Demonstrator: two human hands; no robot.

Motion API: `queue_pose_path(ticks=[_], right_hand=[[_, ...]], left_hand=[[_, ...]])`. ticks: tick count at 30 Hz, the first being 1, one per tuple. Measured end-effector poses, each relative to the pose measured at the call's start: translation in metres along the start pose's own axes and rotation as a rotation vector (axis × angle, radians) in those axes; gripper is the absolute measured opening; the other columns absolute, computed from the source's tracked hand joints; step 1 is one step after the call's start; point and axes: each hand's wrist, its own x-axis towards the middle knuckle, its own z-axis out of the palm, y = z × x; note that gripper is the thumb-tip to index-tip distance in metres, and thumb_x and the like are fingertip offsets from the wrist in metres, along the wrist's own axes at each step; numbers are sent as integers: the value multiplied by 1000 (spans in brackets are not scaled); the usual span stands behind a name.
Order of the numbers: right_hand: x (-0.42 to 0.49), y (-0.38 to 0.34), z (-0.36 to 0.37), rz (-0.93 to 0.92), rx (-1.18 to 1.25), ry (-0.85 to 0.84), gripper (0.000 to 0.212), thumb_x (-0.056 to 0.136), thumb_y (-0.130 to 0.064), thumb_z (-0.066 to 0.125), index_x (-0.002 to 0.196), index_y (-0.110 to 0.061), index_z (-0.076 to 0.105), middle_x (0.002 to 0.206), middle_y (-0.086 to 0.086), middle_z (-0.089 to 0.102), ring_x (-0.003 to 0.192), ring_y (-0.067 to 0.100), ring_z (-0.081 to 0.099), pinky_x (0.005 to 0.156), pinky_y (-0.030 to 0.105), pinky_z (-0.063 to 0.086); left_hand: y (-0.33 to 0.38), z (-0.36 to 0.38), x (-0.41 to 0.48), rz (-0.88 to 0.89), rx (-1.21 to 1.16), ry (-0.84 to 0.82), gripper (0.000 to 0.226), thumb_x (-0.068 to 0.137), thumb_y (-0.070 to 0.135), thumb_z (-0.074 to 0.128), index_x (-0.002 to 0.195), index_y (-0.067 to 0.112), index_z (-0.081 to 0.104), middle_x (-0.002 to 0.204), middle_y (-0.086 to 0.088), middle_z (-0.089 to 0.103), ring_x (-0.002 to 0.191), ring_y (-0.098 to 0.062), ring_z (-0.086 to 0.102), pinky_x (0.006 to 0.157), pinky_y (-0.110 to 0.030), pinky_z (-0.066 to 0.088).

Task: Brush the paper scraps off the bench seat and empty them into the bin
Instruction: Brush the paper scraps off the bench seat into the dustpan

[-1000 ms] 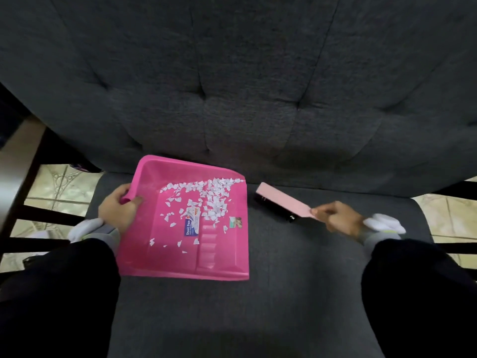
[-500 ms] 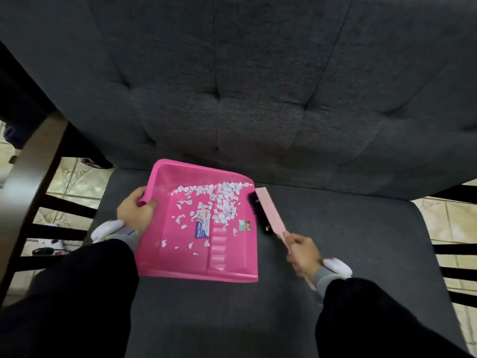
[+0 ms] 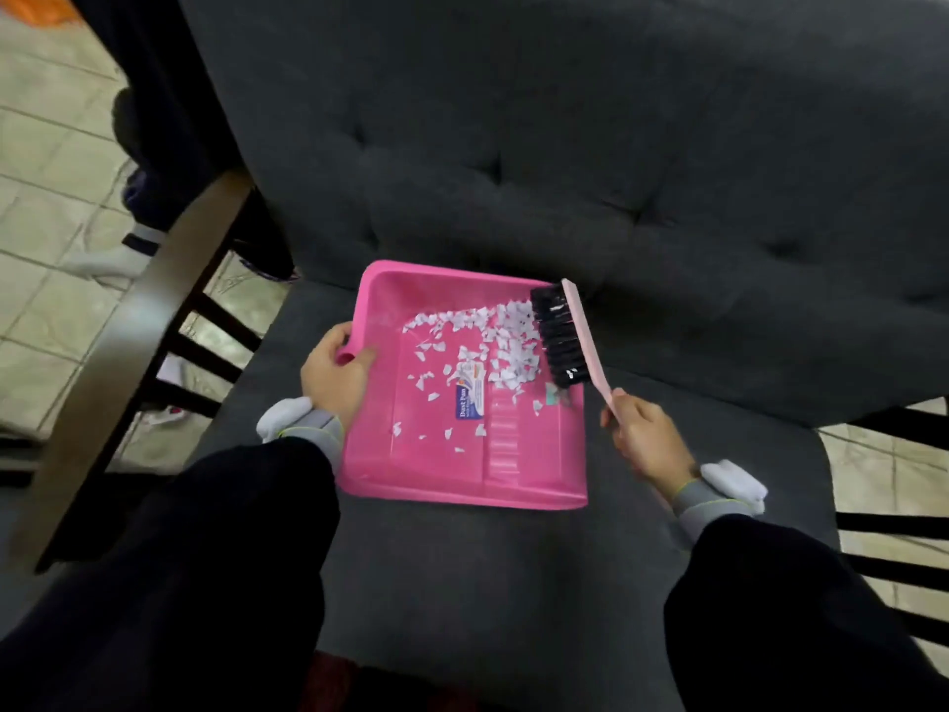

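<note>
While the left hand [image 3: 334, 375] grips the pink dustpan [image 3: 436, 470] by its handle, the right hand [image 3: 644, 434] holds the brush [image 3: 562, 341] against the paper scraps [image 3: 508, 341].
The scraps lie inside the dustpan, thickest toward its far right corner, where the black bristles touch them. The left hand curls round the handle at the pan's left edge; the right hand wraps the brush's pink handle just off the pan's right side. The dustpan sits flat on the dark grey desk [image 3: 462, 583], near the tufted backrest [image 3: 616, 172].
</note>
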Motion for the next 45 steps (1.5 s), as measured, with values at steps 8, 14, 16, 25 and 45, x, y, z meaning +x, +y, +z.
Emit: queue_pose_path(ticks=[8, 14, 16, 25, 45], right_hand=[[-37, -50, -7, -363, -451, -107, 40, 98, -31, 35, 67, -9, 48, 54, 3, 48, 67, 34, 51, 62, 38, 36], [-62, -98, 52, -528, -561, -217, 40, 99, -30, 36, 61, -17, 44, 52, 0, 43, 64, 29, 44, 61, 35, 31], [-76, -116, 81, -582, -589, -261, 42, 99, -29, 37, 58, -22, 41, 50, -2, 41, 63, 27, 41, 61, 33, 30], [-181, -191, 246, -808, -570, -433, 40, 98, -29, 38, 66, -10, 52, 57, 6, 49, 63, 27, 45, 62, 34, 34], [-443, -185, 602, -919, -676, -866, 40, 95, -29, 39, 60, -11, 48, 44, -1, 45, 56, 24, 43, 59, 32, 35]], left_hand=[[-1, -50, -53, -61, -141, 151, 24, 85, 9, 56, 98, 28, 59, 78, 17, 58, 69, -1, 55, 72, -23, 46], [-31, -127, -71, -128, -266, 303, 24, 85, 9, 57, 103, 24, 60, 87, 1, 64, 71, -13, 59, 75, -30, 50], [-47, -159, -77, -135, -285, 367, 23, 85, 10, 57, 100, 27, 60, 79, 7, 63, 67, -10, 58, 70, -28, 50], [-139, -334, -135, -187, -404, 643, 25, 76, 14, 62, 78, 39, 60, 77, 8, 62, 75, -20, 59, 85, -46, 53], [-409, -638, -335, -564, -466, 1128, 25, 78, 14, 60, 101, 25, 63, 91, -2, 63, 82, -22, 60, 89, -49, 52]])
